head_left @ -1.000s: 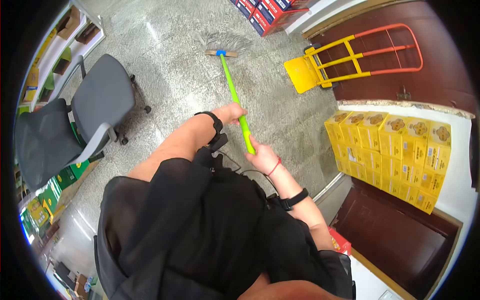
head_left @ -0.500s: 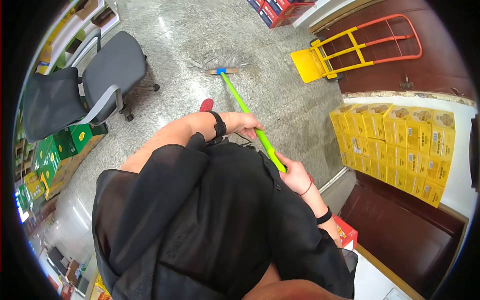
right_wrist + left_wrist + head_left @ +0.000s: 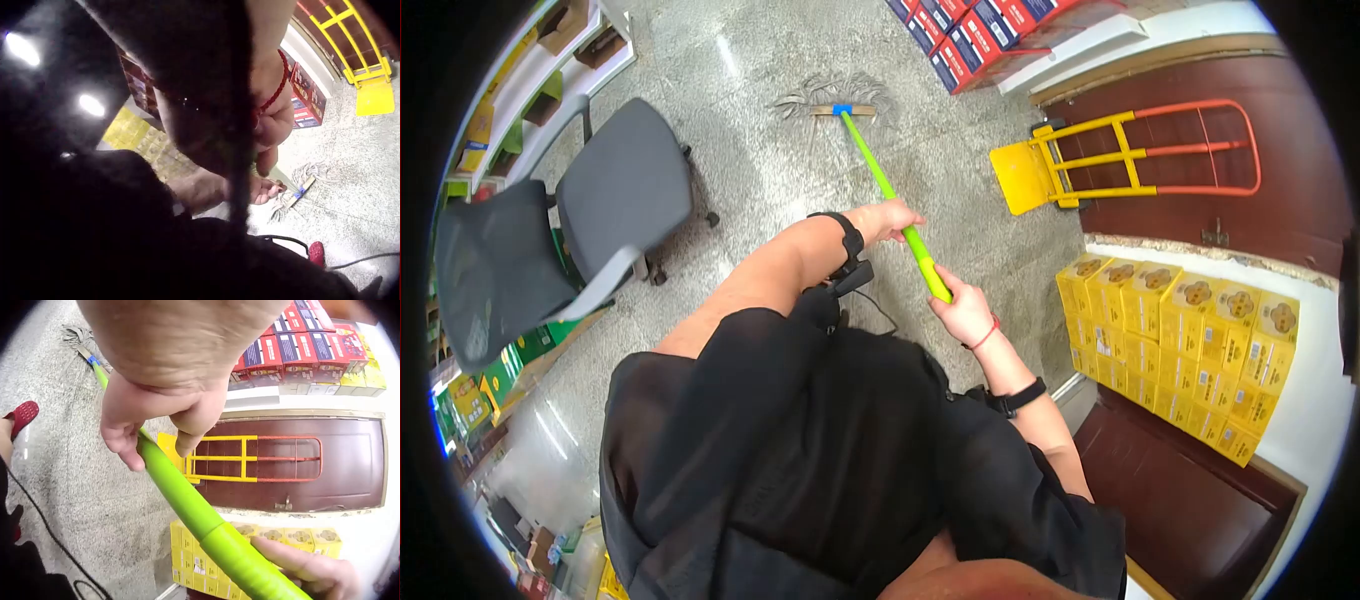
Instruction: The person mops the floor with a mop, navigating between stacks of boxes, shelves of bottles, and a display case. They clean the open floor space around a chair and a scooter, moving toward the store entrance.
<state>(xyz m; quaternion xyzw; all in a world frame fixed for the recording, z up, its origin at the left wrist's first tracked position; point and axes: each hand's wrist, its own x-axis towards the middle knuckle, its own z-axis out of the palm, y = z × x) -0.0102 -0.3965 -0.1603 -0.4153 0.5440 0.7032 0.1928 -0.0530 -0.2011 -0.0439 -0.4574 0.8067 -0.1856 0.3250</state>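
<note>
A mop with grey strands (image 3: 870,92) lies on the speckled floor at the top of the head view, its bright green handle (image 3: 870,158) slanting down to the hands. The left hand (image 3: 892,218) grips the handle partway along; in the left wrist view its fingers (image 3: 128,447) curl round the green tube (image 3: 181,494). Lower down, the right hand (image 3: 964,312) holds the handle's end, thumb along it. The right wrist view is dark, with cloth over much of it; the right hand (image 3: 272,125) and the mop head (image 3: 301,192) show there.
A grey office chair (image 3: 625,185) stands at the left beside shelves. To the right are a yellow and red hand truck (image 3: 1090,160) against a door and stacked yellow boxes (image 3: 1180,340). Red boxes (image 3: 975,50) stand at the top. A cable (image 3: 47,531) hangs near the person.
The mop head came nearer the person, then moved away again over the last half second. Both hands, still on the handle, have shifted slightly, and the camera view has tilted.
</note>
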